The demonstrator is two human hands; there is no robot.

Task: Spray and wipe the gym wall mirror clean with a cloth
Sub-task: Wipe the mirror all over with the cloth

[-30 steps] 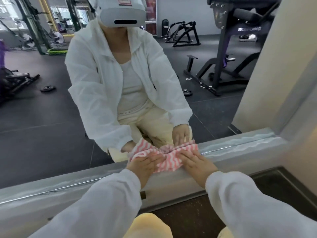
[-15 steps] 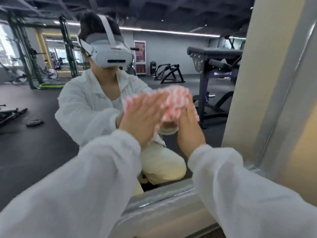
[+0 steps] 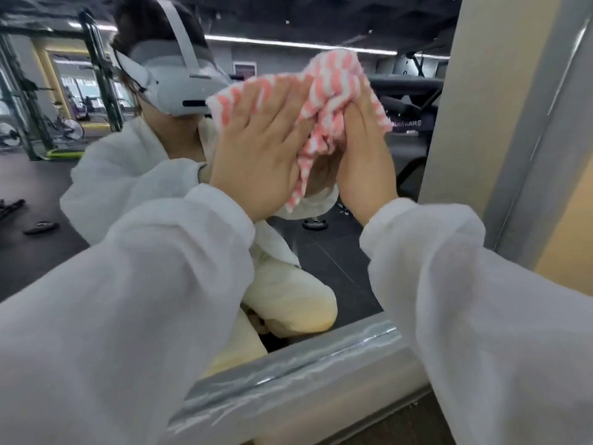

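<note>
Head view: left hand (image 3: 256,155) and right hand (image 3: 362,155) press the bunched cloth (image 3: 324,101) flat-fingered against the mirror (image 3: 337,268). Bunched like that, it could smear or slip from under the palms.

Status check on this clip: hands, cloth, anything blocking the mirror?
Left hand and right hand flat, fingers straight, pressing pink-and-white striped cloth onto wall mirror. Nothing in the way.
</note>
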